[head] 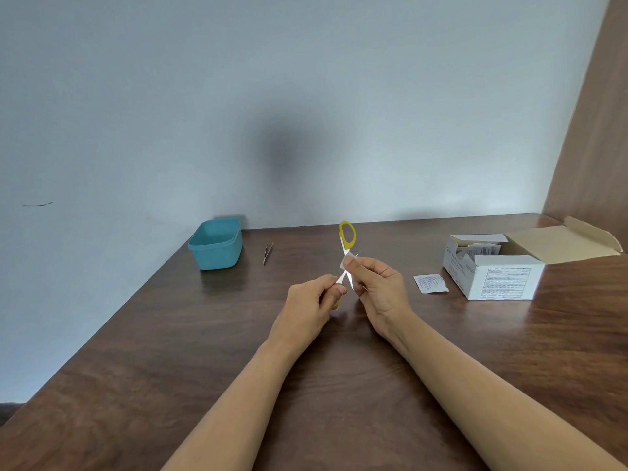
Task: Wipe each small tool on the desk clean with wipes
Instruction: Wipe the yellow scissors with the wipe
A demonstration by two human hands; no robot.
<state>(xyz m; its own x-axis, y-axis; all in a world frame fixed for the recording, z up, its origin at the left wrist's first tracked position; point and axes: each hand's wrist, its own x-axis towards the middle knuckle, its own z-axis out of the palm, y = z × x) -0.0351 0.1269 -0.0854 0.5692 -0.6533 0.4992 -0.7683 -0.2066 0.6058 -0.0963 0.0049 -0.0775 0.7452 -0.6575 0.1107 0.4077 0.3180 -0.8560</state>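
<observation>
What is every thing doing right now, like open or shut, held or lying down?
scissors: open, held up in the air.
wipe: pinched on one blade.
left hand: grips the scissors' lower handle.
right hand: pinches the wipe.
tweezers: lying on the desk, untouched.
blue tub: open, no lid on.
wipe box: open, flap folded back.
packet: lying flat beside the wipe box.

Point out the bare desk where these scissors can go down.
Widest bare desk lies near the front edge, left of the left hand. Another patch sits between the tweezers and the scissors. A third lies in front of the box. Crowded: the packet beside the box, right of the right hand.
</observation>
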